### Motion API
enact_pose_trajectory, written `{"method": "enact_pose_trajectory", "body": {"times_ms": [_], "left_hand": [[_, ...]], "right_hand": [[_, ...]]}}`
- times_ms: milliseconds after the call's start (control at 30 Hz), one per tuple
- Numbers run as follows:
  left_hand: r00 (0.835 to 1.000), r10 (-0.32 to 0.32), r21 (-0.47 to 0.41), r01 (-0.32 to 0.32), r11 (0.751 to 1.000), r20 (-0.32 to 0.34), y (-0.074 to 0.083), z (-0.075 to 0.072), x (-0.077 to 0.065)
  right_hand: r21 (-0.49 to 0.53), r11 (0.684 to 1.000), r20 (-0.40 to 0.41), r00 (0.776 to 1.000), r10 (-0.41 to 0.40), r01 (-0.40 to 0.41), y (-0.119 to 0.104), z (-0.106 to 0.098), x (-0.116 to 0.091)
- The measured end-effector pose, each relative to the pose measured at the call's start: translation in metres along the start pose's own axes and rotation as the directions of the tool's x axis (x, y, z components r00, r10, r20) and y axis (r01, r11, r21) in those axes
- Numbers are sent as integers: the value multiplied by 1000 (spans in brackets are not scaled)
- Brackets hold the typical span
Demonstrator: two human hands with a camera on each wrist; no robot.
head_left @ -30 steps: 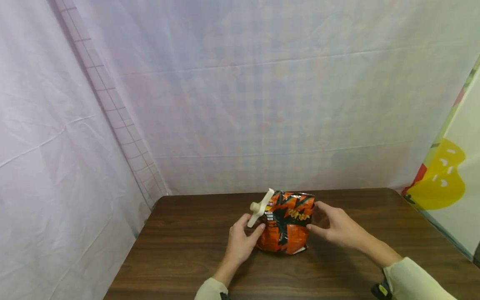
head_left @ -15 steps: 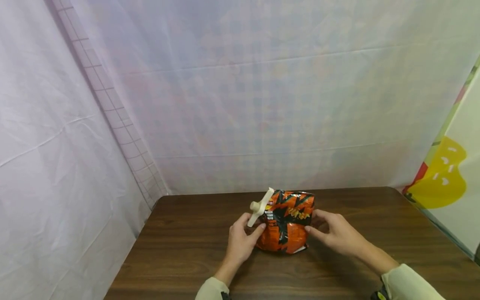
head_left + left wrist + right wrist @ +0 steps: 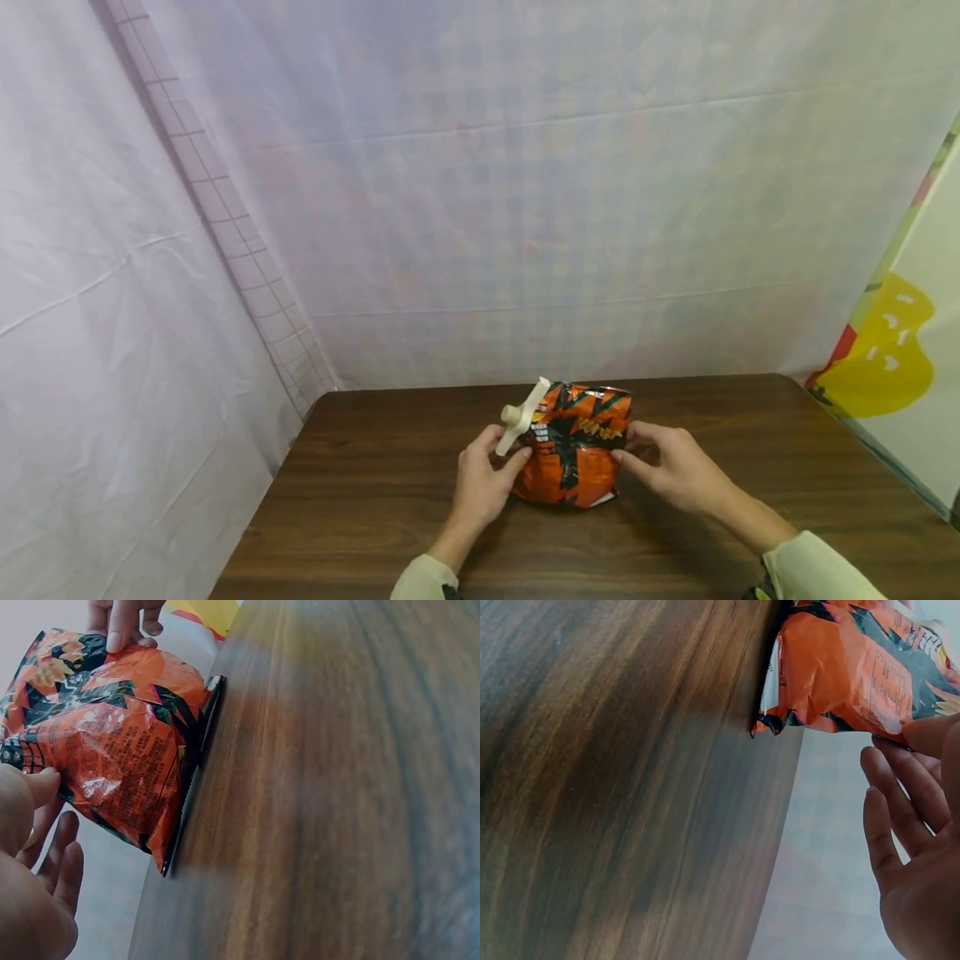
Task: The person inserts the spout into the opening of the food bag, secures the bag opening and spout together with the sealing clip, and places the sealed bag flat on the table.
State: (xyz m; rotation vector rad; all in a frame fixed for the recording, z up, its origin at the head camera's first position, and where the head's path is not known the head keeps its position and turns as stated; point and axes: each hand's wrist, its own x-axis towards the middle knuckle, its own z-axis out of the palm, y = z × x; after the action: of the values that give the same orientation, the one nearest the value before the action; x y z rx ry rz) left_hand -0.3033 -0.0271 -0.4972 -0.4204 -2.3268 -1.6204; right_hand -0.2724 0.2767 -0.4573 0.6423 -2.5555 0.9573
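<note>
An orange and black snack bag (image 3: pixel 573 458) stands upright on the table, its bottom edge down on the wood. Across its upper left corner sits a cream bag clip (image 3: pixel 522 415) with a round spout cap, slanting. My left hand (image 3: pixel 482 483) grips the bag's left side just under the clip, thumb on the front. On the opposite side, my right hand (image 3: pixel 678 467) pinches the right edge between thumb and fingers. Fine print shows on the bag's lower front (image 3: pixel 120 757) in the left wrist view. The right wrist view has the bottom corner (image 3: pixel 772 720) close against the tabletop.
The dark wood-grain table (image 3: pixel 360 500) reaches back to a pale hanging cloth (image 3: pixel 525 208). White sheeting (image 3: pixel 112 292) hangs along the left. A yellow printed shape (image 3: pixel 881 358) shows on the covering at the right.
My right hand has slid a little lower along the bag's right edge. The bag has shifted very slightly, while my left hand and the clip have stayed nearly in place.
</note>
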Motion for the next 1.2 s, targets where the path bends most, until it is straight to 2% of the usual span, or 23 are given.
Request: {"method": "enact_pose_trajectory", "body": {"times_ms": [367,600,767,1067,1200], "left_hand": [[1000,16,8,-16,1000,-4,4,-6,-4],[1000,3,-74,-2,997,19,6,-8,-6],[1000,-4,-104,7,995,29,7,-9,-8],[998,-40,-155,46,987,37,7,-12,-13],[998,-56,-165,62,984,43,6,-12,-15]], "right_hand": [[-1,999,-50,998,-36,36,-2,4,-2],[6,998,-92,994,-67,68,-2,7,-3],[43,998,-86,996,-35,39,-3,9,-3],[130,990,-23,998,62,-59,-4,15,-5],[135,989,-34,997,70,-65,-2,18,-5]]}}
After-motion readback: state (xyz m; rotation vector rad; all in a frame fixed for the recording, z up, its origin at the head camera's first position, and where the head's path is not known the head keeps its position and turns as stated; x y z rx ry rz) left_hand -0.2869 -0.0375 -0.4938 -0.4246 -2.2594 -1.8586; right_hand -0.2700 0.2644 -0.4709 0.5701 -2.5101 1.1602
